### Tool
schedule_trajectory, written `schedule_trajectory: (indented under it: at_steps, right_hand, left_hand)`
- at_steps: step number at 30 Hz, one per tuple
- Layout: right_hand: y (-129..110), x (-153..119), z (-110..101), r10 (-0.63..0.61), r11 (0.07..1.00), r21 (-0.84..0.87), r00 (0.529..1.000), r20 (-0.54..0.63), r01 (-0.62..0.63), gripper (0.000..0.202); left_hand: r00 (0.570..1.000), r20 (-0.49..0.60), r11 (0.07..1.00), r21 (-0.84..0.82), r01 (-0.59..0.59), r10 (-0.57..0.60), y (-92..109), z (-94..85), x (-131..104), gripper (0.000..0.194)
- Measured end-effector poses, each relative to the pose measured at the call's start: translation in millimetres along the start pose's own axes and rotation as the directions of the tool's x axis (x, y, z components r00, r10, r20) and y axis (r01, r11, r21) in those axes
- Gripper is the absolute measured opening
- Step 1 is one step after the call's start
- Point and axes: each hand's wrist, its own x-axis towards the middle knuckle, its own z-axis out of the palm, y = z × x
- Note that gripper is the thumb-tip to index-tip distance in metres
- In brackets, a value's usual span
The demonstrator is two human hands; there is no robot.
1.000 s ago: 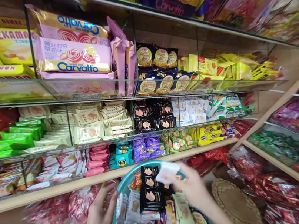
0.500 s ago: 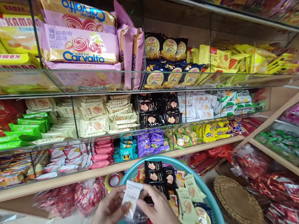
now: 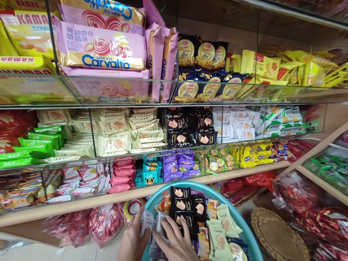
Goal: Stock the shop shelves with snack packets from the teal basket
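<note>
A teal plastic basket (image 3: 252,228) stands below the shelves, holding a mix of wrapped snacks. Over its left side, my left hand (image 3: 133,241) has a small white snack packet (image 3: 147,220) between thumb and fingers, slightly blurred. My right hand (image 3: 180,245) lies palm down with fingers spread, its fingertips at another pale packet (image 3: 159,225). Beside them in the basket are black snack packets (image 3: 183,205), cream packets (image 3: 218,239) and a navy round-label packet (image 3: 238,254). My right hand covers part of the contents.
Glass-fronted shelves (image 3: 125,153) of sorted snacks run across in front, with a wooden ledge (image 3: 83,203) at the bottom. Red bagged goods (image 3: 106,223) sit beneath it, near a roll of tape (image 3: 133,207). Right of the basket are a woven stool (image 3: 279,237) and red bags (image 3: 334,222).
Both hands have lowered into the basket's left side and moved apart. The white packet they held together has gone down with them, and my right hand's fingers have spread.
</note>
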Motion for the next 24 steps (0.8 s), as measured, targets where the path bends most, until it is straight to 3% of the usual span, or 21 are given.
schedule_trajectory:
  at_steps: [3, 7, 15, 21, 24]
  right_hand:
    - [1, -1, -1, 0.021, 1.0, 0.003, 1.0, 0.011, -0.021, 0.054]
    - [1, 0, -2, 0.022, 1.0, 0.011, 1.0, 0.006, -0.022, 0.051]
    - [3, 7, 6, 0.056, 0.998, -0.017, 0.998, -0.021, -0.056, 0.045]
    - [5, 9, 10, 0.048, 0.998, -0.026, 0.997, -0.052, -0.049, 0.044]
    - [3, 7, 10, 0.043, 0.999, -0.027, 0.997, -0.069, -0.045, 0.044]
  left_hand:
    - [0.993, -0.047, 0.991, 0.077, -0.105, 0.109, -4, 11.0, -1, 0.049]
    - [0.986, -0.07, 0.973, 0.189, -0.133, 0.149, -11, 24.0, 0, 0.045]
    - [0.997, -0.042, 0.955, 0.29, -0.052, 0.067, -17, 35.3, -3, 0.04]
    - [0.993, -0.103, 0.957, 0.289, -0.026, 0.059, -17, 44.7, -7, 0.034]
    - [0.998, -0.058, 0.948, 0.319, -0.004, 0.023, -11, 45.1, -11, 0.03]
